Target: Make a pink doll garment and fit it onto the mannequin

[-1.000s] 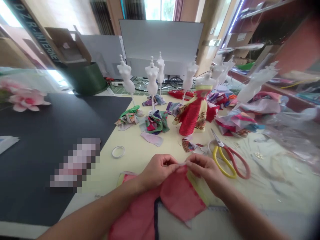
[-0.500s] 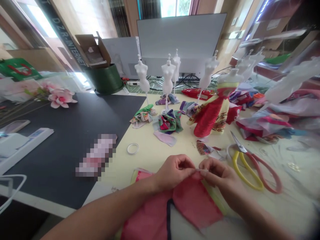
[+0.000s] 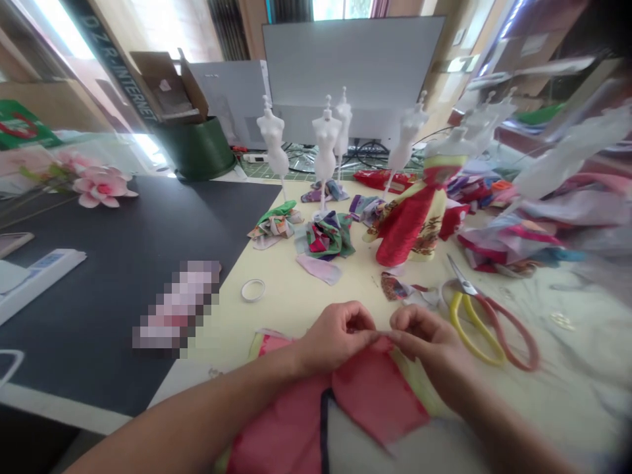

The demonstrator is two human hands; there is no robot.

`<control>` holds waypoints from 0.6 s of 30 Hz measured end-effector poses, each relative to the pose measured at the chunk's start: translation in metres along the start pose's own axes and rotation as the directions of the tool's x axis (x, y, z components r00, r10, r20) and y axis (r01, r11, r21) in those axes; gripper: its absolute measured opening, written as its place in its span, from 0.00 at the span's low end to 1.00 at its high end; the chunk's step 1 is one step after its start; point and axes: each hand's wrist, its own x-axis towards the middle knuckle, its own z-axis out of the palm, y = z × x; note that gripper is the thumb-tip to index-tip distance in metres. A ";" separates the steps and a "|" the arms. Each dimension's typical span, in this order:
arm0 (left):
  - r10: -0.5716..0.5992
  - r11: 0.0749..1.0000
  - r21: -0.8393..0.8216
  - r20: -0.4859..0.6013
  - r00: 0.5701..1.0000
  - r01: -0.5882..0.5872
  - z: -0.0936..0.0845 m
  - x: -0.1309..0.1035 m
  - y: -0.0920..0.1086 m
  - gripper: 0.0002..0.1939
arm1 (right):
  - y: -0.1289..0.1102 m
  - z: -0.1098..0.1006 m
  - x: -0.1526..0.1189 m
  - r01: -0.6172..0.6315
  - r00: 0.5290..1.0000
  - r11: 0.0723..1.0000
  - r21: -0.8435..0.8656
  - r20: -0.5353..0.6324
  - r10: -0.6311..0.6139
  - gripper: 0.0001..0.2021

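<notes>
Pink-red fabric (image 3: 378, 388) with pale yellow-green edges and a dark strip spreads over the front of the table. My left hand (image 3: 338, 334) pinches its upper edge between thumb and fingers. Close beside it, my right hand (image 3: 425, 334) grips the same edge, with the two thumbs almost touching. Anything small between the fingertips is too tiny to make out. To the right of my right hand lie scissors (image 3: 486, 316) with one yellow and one red handle. A white ring (image 3: 253, 290) rests left of the hands.
White mannequins (image 3: 326, 148) stand behind crumpled cloth pieces (image 3: 330, 235). One miniature form wears a red and yellow dress (image 3: 407, 227). On the dark mat (image 3: 113, 276) are a pixelated object (image 3: 178, 306), a power strip (image 3: 42, 280) and a pink flower (image 3: 103, 185). More fabric (image 3: 548, 230) is heaped right.
The view has shifted slightly, so table objects appear a little further left and higher. Both hands keep their pinch on the fabric edge, fingertips a little closer together.
</notes>
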 end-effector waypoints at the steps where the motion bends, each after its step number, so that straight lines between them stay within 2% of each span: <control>1: -0.001 1.000 0.002 -0.001 1.000 0.001 0.000 0.000 0.001 0.09 | -0.001 0.000 0.000 -0.006 1.000 1.000 0.016 0.003 0.006 0.13; 4: -0.012 1.000 0.011 -0.014 1.000 0.012 -0.001 0.001 0.004 0.09 | -0.003 -0.001 0.000 0.008 1.000 0.996 0.088 -0.015 -0.007 0.11; 6: -0.012 1.000 0.017 -0.017 1.000 0.012 -0.002 0.002 0.004 0.09 | -0.004 -0.002 0.001 0.042 0.997 0.990 0.136 -0.075 -0.032 0.10; 8: -0.006 1.000 0.018 -0.013 1.000 0.007 -0.003 0.003 0.003 0.10 | -0.004 -0.004 0.003 0.081 0.986 0.986 0.143 -0.154 -0.058 0.10; 10: -0.001 1.000 0.020 -0.008 1.000 0.001 -0.004 0.003 0.001 0.10 | -0.003 -0.005 0.004 0.099 0.981 0.988 0.115 -0.181 -0.077 0.09; 15: 0.006 1.000 0.027 -0.014 1.000 -0.005 -0.005 0.003 0.001 0.11 | -0.003 -0.003 0.002 0.000 1.000 0.996 0.092 0.005 0.000 0.09; 18: 0.002 0.999 0.045 -0.005 1.000 -0.002 -0.004 0.003 0.002 0.11 | -0.005 0.001 0.000 -0.002 1.000 0.999 0.049 -0.025 0.003 0.11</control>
